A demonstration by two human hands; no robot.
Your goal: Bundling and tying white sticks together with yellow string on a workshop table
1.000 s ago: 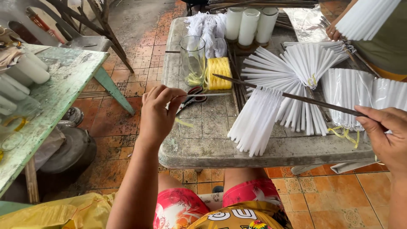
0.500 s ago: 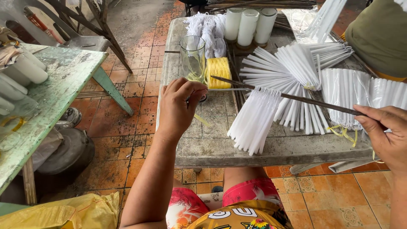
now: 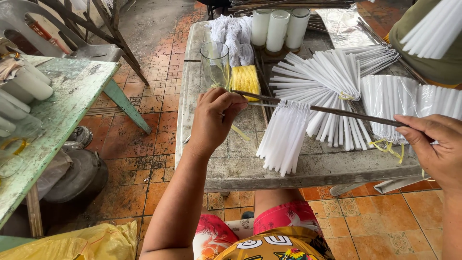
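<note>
Two bare hands above a worn grey table (image 3: 308, 168), well apart from each other. Left hand (image 3: 214, 118) near the left part of the table, fingers curled narrow and pinched on one end of a long dark thin rod (image 3: 337, 110). Right hand (image 3: 435, 144) at the right edge of the view, fingers closed around the other end of the same rod. Rod held level over the table top, running from left to right and crossing above the white candles.

From the rod, close to the left hand, hanging a row of thin white candles (image 3: 284, 137), lower ends resting on the table near its front edge. Behind the rod, lying flat, a fan-shaped bundle of white candles (image 3: 327, 82) tied with yellow string, and to the right of it more candles in clear plastic wrap (image 3: 409, 98). Just beyond the left hand, standing upright, an empty glass (image 3: 214, 62), and beside it a pack of yellow string (image 3: 245, 79). Further back, white wick cord (image 3: 233, 33) in a heap and three thick white candles (image 3: 279, 26) standing in a row.

On the left, apart from the grey table, a green painted table (image 3: 62, 106) over a floor of orange tiles.
</note>
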